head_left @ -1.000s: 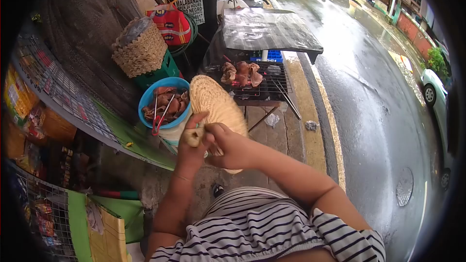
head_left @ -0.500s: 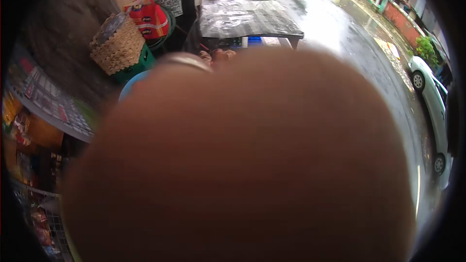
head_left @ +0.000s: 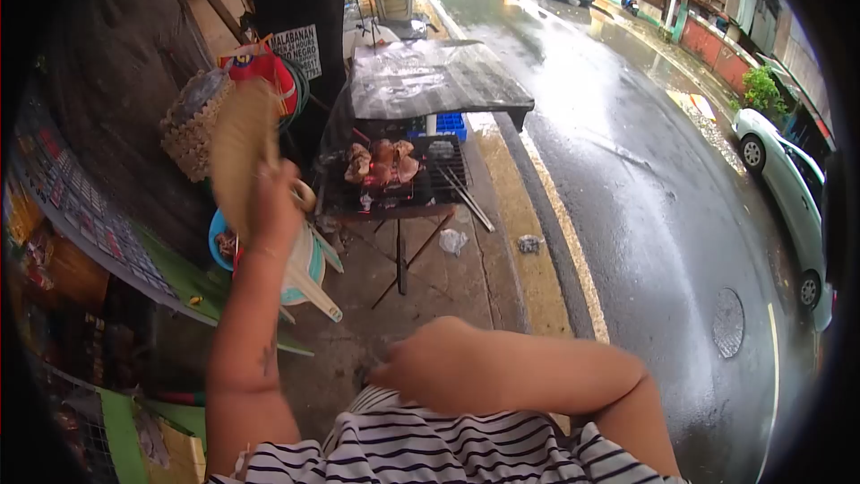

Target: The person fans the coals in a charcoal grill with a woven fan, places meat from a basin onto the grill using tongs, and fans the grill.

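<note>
My left hand (head_left: 276, 202) is wrapped round the handle of a woven fan (head_left: 240, 157), raised upright and blurred at the left of the grill. Meat pieces (head_left: 382, 162) lie on the grill grate (head_left: 439, 181), with glowing red coals beneath. A pair of metal tongs (head_left: 468, 199) rests across the grate's right side. Low in front of the striped shirt is my right hand (head_left: 430, 366), away from the fan; motion blurs its fingers. Behind my left arm, a blue basin (head_left: 218, 237) with meat is mostly hidden, on a stool (head_left: 309, 278).
A dark cover (head_left: 439, 81) hangs over the back of the grill. At the left are a woven basket (head_left: 188, 139), a red bag (head_left: 273, 76) and a green-edged counter (head_left: 184, 296). A wet road (head_left: 627, 215) runs along the right, with a parked car (head_left: 784, 179).
Both hands were together at the fan; now they are apart. The fan has moved left and up in my left hand, and my right hand has dropped toward the shirt. Skin covering the view earlier is gone.
</note>
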`<state>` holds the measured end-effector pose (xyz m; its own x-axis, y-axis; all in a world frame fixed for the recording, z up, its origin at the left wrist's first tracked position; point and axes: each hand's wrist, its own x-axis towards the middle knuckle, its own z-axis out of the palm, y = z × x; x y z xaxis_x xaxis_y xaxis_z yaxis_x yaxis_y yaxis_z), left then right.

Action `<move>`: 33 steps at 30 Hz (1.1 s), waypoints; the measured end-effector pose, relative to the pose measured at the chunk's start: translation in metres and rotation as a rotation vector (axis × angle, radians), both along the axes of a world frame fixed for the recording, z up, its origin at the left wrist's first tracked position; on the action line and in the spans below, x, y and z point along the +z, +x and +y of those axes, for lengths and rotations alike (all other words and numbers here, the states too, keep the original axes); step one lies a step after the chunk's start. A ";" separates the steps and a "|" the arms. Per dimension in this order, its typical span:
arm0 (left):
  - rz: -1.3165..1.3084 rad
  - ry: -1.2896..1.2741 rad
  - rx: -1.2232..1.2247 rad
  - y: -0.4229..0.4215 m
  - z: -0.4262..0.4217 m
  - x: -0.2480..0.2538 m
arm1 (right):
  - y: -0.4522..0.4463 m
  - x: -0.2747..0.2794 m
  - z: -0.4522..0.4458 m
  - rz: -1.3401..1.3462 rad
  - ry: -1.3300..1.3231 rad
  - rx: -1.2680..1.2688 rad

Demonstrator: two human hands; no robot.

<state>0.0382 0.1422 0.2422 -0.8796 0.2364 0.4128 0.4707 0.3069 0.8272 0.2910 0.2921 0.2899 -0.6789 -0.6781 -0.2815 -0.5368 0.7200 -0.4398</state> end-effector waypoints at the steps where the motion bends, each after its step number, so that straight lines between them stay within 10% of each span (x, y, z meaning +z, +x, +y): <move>1: 0.198 -0.150 -0.240 0.014 0.007 -0.006 | 0.000 -0.037 0.018 0.002 -0.047 -0.167; 4: 0.051 -0.279 -0.972 0.064 0.012 0.003 | 0.015 -0.172 0.069 -0.050 0.151 -0.610; 7: 0.504 -0.499 -0.274 -0.014 -0.019 -0.012 | 0.046 -0.248 0.101 -0.478 0.497 -0.525; 9: 0.364 -0.602 0.195 -0.015 -0.016 -0.007 | 0.060 -0.277 0.099 -0.560 0.384 -0.489; 13: 0.255 -0.295 -0.962 0.049 0.019 -0.003 | 0.055 -0.269 0.088 -0.424 0.152 -0.647; 15: 0.204 -0.294 -0.837 0.025 0.008 -0.015 | 0.043 -0.254 0.083 -0.328 0.156 -0.662; 19: 0.389 -0.681 0.236 -0.010 -0.017 -0.002 | 0.024 -0.226 0.077 -0.005 0.021 -0.711; 23: 0.365 -0.230 -0.772 0.046 0.005 0.003 | 0.001 -0.200 0.068 0.317 -0.359 -0.965; 26: 0.166 -0.189 -0.443 0.007 -0.029 -0.016 | -0.015 -0.167 0.050 0.295 -0.646 -1.174; 29: 0.519 -0.552 0.301 -0.020 -0.057 -0.022 | -0.032 -0.156 0.037 0.232 -0.804 -1.161; 33: 0.326 -0.430 -0.102 0.047 -0.026 -0.033 | -0.079 -0.144 -0.001 0.279 -1.166 -0.961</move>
<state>0.0849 0.1163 0.2088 -0.6865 0.5209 0.5073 0.7262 0.5249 0.4439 0.2115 0.2909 0.1459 -0.9144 0.2877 0.2847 -0.2442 0.1688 -0.9549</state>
